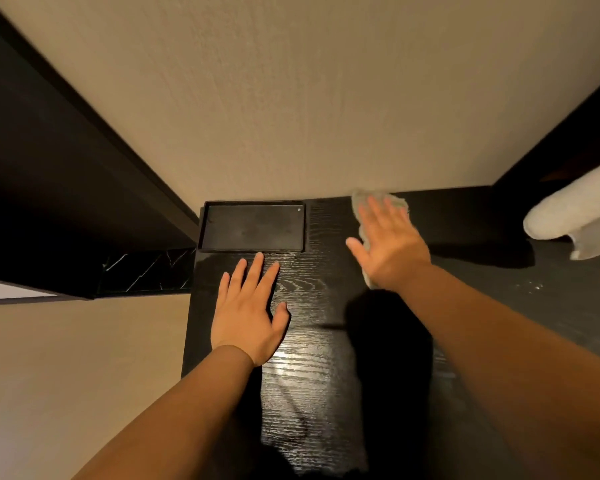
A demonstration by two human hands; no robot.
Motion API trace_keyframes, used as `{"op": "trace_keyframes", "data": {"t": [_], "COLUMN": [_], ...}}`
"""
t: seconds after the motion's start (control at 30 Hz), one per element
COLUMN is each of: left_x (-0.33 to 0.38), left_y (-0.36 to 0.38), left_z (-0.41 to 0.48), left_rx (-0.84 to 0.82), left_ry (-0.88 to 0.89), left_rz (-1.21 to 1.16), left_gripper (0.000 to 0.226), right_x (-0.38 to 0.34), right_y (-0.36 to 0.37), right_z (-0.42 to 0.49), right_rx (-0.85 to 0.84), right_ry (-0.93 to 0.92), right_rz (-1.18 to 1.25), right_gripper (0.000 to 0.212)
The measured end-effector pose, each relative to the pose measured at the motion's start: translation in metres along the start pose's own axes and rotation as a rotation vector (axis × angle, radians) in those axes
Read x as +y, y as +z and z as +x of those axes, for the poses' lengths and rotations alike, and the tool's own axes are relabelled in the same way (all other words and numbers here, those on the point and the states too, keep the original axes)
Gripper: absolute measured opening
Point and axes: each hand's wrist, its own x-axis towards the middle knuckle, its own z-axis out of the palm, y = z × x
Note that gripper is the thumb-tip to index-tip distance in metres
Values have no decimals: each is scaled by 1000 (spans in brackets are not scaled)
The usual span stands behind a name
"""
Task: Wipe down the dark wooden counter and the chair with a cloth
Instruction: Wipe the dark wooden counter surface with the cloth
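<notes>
Head view: pressing soft, limp cloth [359,202] to desk [312,393] under spread right hand [392,244], two o'clock of flat, empty left hand [248,313]; probably best pinned beneath palm.

The left hand [248,313] is lying flat on the counter [312,393], with the tray [203,226] sitting just beyond its fingertips at 12 o'clock, against the wall [291,98]. At its 2 o'clock, the right hand [388,247] is pressing flat on the cloth [362,199] near the wall. A fabric bundle [575,209] is lying at that hand's 3 o'clock, well apart.
</notes>
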Motion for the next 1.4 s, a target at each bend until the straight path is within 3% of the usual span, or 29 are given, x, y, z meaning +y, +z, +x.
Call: {"op": "trace_keyframes", "data": {"t": [0.1,0.27,0.33,0.43,0.57,0.63,0.73,0.8,0.87,1.03,1.1,1.27,1.33,1.4], "left_x": [0,3,7,23,63,83,104,110,109,111,111,112,113,113], "left_y": [1,0,-2,-9,-6,1,10,12,13,17,17,14,13,13], "left_z": [-1,0,1,17,37,40,50,56,55,60,61,62,62,62], "left_rx": [-6,-24,-22,19,51,59,45,44,58,51,43,30,27,23], "left_ry": [5,-4,-16,-77,-125,-48,89,96,88,118,120,111,107,100], "left_rz": [29,63,82,28,-25,-35,-46,-23,1,9,11,13,20,20], "left_gripper": [73,75,74,70,63,61,61,62,62,64,65,66,66,66], "right_x": [-10,-24,-9,10,7,-5,-1,19,35,61,52,49,68,95], "right_y": [0,11,9,-1,-10,-7,6,6,2,-13,-15,-14,-18,-25], "right_z": [3,-70,-62,-25,-5,-22,-56,-58,-49,-16,-19,-33,-25,-18], "right_rx": [-41,27,-9,-87,-53,-50,-9,2,-7,-6,-38,-182,-155,-75], "right_ry": [138,-244,-305,-132,96,42,-187,-274,-222,171,153,-180,-139,38], "right_rz": [-10,59,28,-54,-23,-11,-21,-11,-23,-38,2,29,25,31], "right_gripper": [85,82,80,84,84,84,75,69,71,73,70,76,79,78]}}
